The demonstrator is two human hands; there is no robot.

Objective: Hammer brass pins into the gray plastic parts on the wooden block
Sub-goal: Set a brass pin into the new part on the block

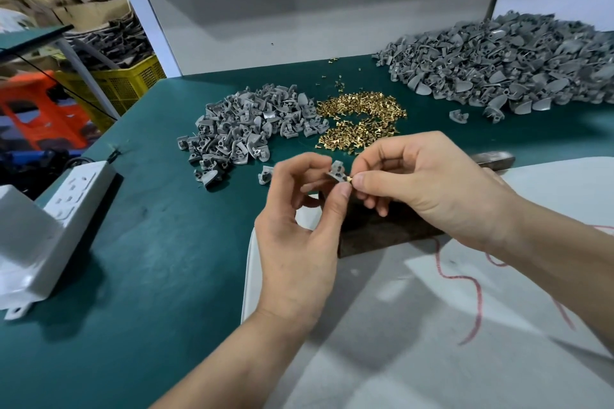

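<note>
white power strip (78,188) on green table (159,276), yellow crate (133,83) behind

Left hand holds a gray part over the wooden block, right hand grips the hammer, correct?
No: in the head view the right hand pinches a brass pin at the gray part, which the left hand holds over the wooden block.

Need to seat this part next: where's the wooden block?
Head view, centre: the wooden block lies under the right hand, on the near side of the brass pin pile.
</note>
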